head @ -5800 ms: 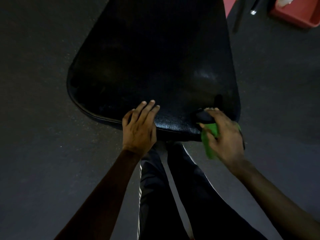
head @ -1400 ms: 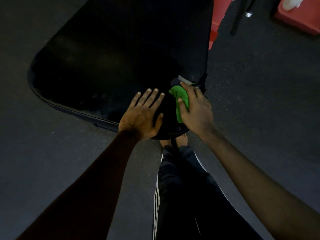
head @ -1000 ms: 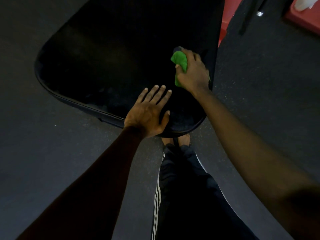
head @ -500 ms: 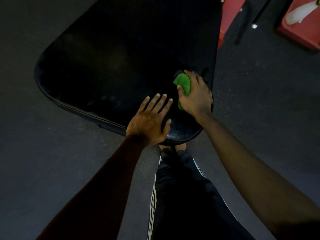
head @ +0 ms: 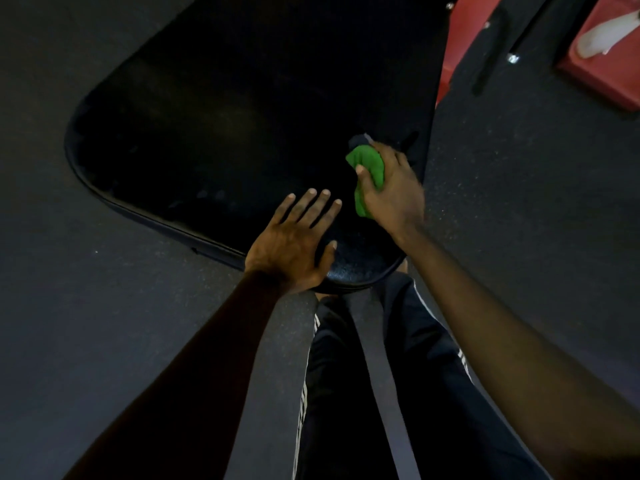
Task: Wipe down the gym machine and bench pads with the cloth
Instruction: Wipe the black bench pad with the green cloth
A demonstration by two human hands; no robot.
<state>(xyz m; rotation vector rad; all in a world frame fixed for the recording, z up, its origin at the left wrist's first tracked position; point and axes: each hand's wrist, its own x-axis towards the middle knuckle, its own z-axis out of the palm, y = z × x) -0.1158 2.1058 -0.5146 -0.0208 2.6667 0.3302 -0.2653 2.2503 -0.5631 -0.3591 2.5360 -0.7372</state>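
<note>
Head camera looks straight down on a black bench pad (head: 221, 133), a broad padded slab with rounded corners and a raised seam running round its rim. Its cover is dark, grained vinyl that catches a dull shine at the near corner, with a few pale smudges toward the near edge.

The left hand (head: 294, 244) lies flat on that near corner, palm down, fingers straight and slightly spread, thumb out to the side; it holds nothing. The right hand (head: 391, 192) sits just beside it, further onto the pad and close to the right edge, fingers and thumb curled round a bunched green cloth (head: 367, 168). The cloth is pressed against the pad surface under the hand. A small dark bit shows at the cloth's far tip; what it is cannot be told.

Beneath the pad spreads a dark floor (head: 536, 202) with fine pale speckles, like rubber gym matting. Past the pad's right edge stands a red frame part (head: 457, 39), and next to it a black bar (head: 491, 50) with a shiny bolt (head: 513, 58) near it. In the far right corner lies a red block (head: 602, 74) with a white object (head: 602, 32) on top. At the bottom, the person's legs in black trousers (head: 346, 393) with white side stripes stand right against the pad's near corner.
</note>
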